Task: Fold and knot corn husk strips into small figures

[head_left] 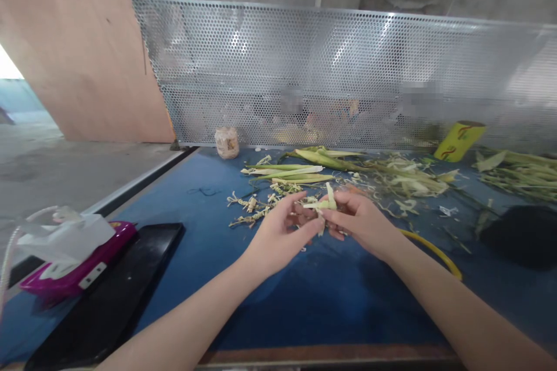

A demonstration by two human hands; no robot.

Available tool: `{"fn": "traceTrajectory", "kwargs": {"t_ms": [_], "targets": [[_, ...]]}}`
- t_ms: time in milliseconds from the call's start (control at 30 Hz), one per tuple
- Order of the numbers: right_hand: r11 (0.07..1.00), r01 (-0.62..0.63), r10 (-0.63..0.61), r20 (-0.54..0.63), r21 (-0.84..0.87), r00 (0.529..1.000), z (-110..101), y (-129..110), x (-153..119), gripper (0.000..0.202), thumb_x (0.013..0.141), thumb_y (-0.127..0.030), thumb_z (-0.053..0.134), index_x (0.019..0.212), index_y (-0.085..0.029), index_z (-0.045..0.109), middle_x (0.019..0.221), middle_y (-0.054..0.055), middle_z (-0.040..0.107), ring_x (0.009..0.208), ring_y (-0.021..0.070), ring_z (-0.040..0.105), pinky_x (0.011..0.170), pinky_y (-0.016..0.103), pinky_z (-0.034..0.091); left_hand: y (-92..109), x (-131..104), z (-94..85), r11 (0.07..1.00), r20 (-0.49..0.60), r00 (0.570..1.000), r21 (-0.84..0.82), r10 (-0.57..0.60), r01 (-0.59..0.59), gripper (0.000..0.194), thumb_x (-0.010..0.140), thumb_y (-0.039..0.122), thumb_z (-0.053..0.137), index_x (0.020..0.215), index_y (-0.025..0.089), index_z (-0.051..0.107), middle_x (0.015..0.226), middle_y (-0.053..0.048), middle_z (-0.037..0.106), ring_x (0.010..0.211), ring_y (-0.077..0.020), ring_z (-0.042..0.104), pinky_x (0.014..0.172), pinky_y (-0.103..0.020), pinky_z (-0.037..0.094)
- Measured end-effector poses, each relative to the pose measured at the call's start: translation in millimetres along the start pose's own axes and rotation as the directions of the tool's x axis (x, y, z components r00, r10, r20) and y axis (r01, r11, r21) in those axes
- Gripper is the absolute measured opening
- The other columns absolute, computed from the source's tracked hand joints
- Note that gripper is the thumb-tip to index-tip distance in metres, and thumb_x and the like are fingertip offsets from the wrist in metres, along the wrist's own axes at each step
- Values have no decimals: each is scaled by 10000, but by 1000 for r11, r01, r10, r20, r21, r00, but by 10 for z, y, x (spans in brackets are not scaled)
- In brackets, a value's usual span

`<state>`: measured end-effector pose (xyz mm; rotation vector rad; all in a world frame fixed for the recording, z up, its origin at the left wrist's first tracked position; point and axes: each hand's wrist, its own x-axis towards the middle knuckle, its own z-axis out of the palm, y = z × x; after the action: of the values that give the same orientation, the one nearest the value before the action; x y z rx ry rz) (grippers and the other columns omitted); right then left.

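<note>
My left hand is closed at the fingertips on a folded pale green leaf strip, just above the blue tabletop. From the other side my right hand pinches the same strip between thumb and fingers. One end of the strip points up and another points left across the left fingers. Behind my left hand lie several small braided leaf pieces with knotted ends. Long green leaves are laid out beyond them, and a heap of loose shreds spreads to the right.
A perforated metal screen closes off the table's far side. A whitish wrapped roll and a yellow cylinder stand near it. At left are a black tray and a magenta tissue box; a black round object sits right.
</note>
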<state>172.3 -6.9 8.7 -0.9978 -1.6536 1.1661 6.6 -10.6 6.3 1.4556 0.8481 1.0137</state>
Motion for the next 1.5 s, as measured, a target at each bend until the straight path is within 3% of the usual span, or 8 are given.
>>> {"fn": "traceTrajectory", "kwargs": {"t_ms": [400, 533, 767, 867, 1000, 1167, 1367, 1500], "targets": [[994, -7, 9, -14, 108, 1000, -16, 48, 38, 200, 766, -336, 585, 685, -165, 518, 522, -48, 463, 439, 65, 424, 436, 215, 319, 89, 33, -61, 991, -218, 966, 43, 137, -130, 328, 709, 215, 587, 1019, 143, 505, 619, 57, 507, 480, -63, 476, 495, -215, 423], [1000, -14, 14, -6, 0, 1000, -15, 16, 34, 192, 773, -348, 568, 705, -174, 526, 505, -49, 472, 434, 72, 432, 456, 225, 322, 97, 26, -76, 988, -249, 958, -23, 143, -154, 258, 714, 201, 566, 962, 160, 506, 604, 69, 444, 465, -54, 451, 486, -213, 401], [940, 102, -106, 8, -324, 994, 61, 2, -2, 109, 737, -242, 567, 653, -180, 534, 653, -13, 478, 545, 91, 468, 510, 226, 372, -9, 30, -66, 990, -70, 991, 90, 116, -110, 610, 668, 257, 651, 1208, 208, 369, 1062, -70, 538, 926, -174, 541, 683, -277, 470], [908, 152, -166, -4, -390, 986, 98, 33, -13, 38, 712, -161, 549, 698, -181, 578, 836, 37, 500, 674, 119, 524, 585, 242, 436, -55, 38, -35, 990, -8, 994, 90, 109, -108, 644, 679, 240, 642, 1251, 204, 348, 982, -64, 581, 797, -152, 569, 637, -277, 478], [908, 156, -168, 4, -388, 986, 143, 62, -24, 109, 702, -156, 564, 787, -204, 613, 996, 70, 478, 816, 154, 554, 676, 271, 486, -52, 60, -13, 999, -67, 997, -15, 43, -44, 680, 662, 200, 647, 1261, 204, 326, 956, -56, 591, 624, -103, 552, 544, -257, 483], [982, 109, -109, 4, -157, 994, 125, 39, -24, 199, 755, -265, 528, 937, -232, 599, 1102, 73, 461, 544, 72, 521, 474, 257, 475, -12, 75, -35, 998, -119, 993, -58, 4, -11, 690, 630, 199, 672, 1239, 145, 352, 802, -36, 634, 532, -87, 524, 491, -237, 460], [950, 97, -132, -98, -297, 986, 20, 14, 14, 118, 720, -317, 604, 771, -222, 655, 941, 40, 559, 665, 122, 540, 601, 283, 460, -6, 55, -40, 997, -37, 999, -68, -25, 23, 692, 616, 219, 693, 1227, 130, 379, 736, -24, 654, 468, -60, 467, 433, -206, 413], [969, 132, -161, -132, -207, 978, 26, 29, 32, 94, 700, -292, 627, 677, -202, 626, 798, 19, 587, 679, 131, 548, 593, 261, 437, 23, 43, -21, 998, -3, 999, -59, -36, 36, 666, 615, 193, 688, 1212, 129, 401, 728, -23, 660, 528, -83, 508, 453, -206, 428]]}}
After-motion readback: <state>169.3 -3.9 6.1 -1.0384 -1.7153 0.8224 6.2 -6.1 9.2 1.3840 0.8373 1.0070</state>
